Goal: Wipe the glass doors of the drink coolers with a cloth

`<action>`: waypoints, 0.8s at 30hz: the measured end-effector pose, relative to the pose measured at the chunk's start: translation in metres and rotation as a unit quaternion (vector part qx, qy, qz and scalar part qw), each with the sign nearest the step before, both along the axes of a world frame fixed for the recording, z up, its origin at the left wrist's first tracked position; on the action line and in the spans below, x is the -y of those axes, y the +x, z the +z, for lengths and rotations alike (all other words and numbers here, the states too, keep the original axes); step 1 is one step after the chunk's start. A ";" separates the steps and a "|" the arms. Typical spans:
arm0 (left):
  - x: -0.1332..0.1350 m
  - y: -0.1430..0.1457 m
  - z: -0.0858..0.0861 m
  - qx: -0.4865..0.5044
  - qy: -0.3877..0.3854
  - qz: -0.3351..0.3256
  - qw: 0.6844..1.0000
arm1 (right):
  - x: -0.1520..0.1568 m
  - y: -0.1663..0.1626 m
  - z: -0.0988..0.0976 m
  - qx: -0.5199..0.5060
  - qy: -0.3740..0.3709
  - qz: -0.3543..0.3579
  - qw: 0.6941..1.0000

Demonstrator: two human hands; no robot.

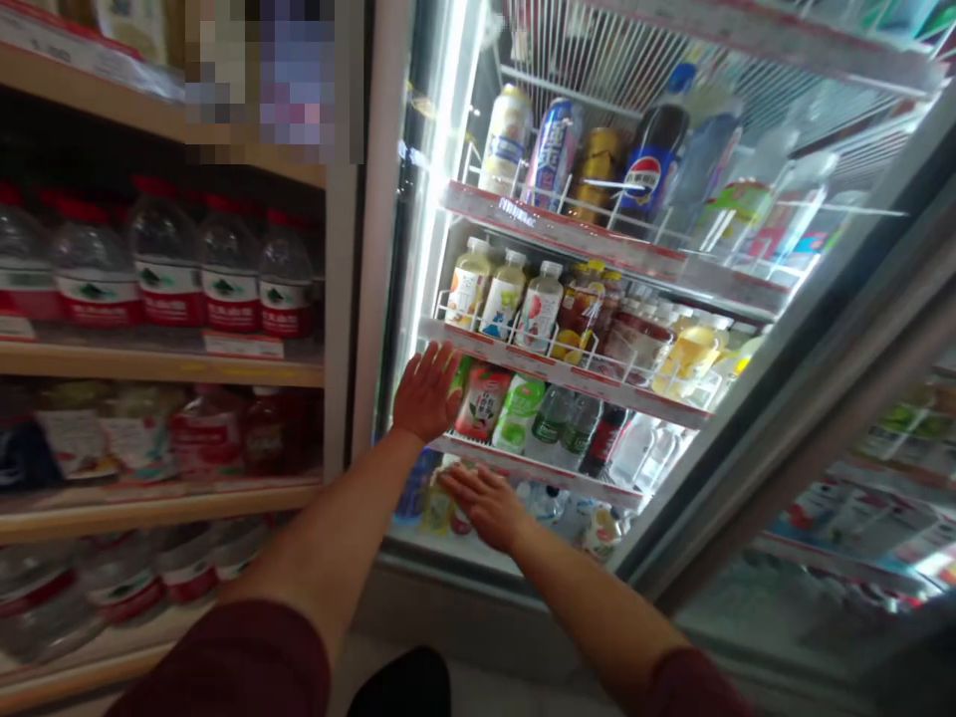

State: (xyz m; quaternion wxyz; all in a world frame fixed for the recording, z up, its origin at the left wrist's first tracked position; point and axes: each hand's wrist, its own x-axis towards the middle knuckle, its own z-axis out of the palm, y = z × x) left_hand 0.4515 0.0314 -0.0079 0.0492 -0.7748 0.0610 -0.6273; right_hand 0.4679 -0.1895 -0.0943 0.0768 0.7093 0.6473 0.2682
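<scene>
Both arms reach toward a lit drinks fridge [523, 460]. My left hand [427, 393] is open, fingers stretched upward, in front of the fridge's left side. Right beside it stands a red drink pack [482, 400], and a green-and-white bottle [518, 411] is a little further right. Lower down, my right hand [485, 506] is open too, its fingers pointing left before the bottom shelf, partly hiding the bottles there. Whether either hand touches anything I cannot tell. Above the hands, a row of pale-yellow juice bottles [504, 296] stands behind a wire guard.
Higher up are cans [506, 139] and a cola bottle [653, 149]. A dark door frame [807, 383] slants along the right. Wooden shelves [149, 364] on the left hold red-capped water bottles [165, 254]. A black knee or shoe shape [403, 687] shows at the bottom.
</scene>
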 end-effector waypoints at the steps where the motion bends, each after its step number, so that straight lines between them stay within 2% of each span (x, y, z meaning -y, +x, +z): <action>1: 0.000 0.000 0.000 0.004 0.003 -0.001 1.000 | -0.003 0.001 0.003 0.000 -0.004 0.006 1.000; 3: 0.000 0.000 0.000 0.009 0.002 -0.002 1.000 | -0.004 0.004 0.014 0.011 0.026 -0.003 1.000; 7: 0.000 -0.001 0.001 0.020 0.003 -0.017 1.000 | 0.005 0.009 0.033 0.058 0.136 -0.040 0.988; 9: 0.000 -0.001 0.001 0.018 0.005 -0.019 1.000 | 0.011 0.010 0.040 0.086 0.150 -0.025 0.985; 11: -0.001 -0.001 0.001 0.013 0.002 -0.016 1.000 | 0.012 0.009 0.057 0.106 0.166 -0.017 0.980; 13: -0.001 0.000 0.000 0.003 -0.007 -0.016 1.000 | 0.006 0.007 0.088 0.109 0.223 -0.049 0.967; 16: -0.002 0.000 0.000 -0.019 -0.030 -0.018 0.999 | -0.011 0.004 0.149 0.098 0.346 -0.130 0.924; 18: -0.002 0.000 0.000 -0.031 -0.043 -0.021 0.998 | -0.018 0.005 0.177 0.102 0.362 -0.140 0.916; 20: -0.001 0.000 0.001 -0.038 -0.052 -0.031 0.997 | -0.017 0.007 0.183 0.116 0.347 -0.132 0.921; 24: -0.002 0.002 0.000 -0.050 -0.066 -0.038 0.996 | 0.013 0.012 0.144 0.169 0.323 -0.126 0.923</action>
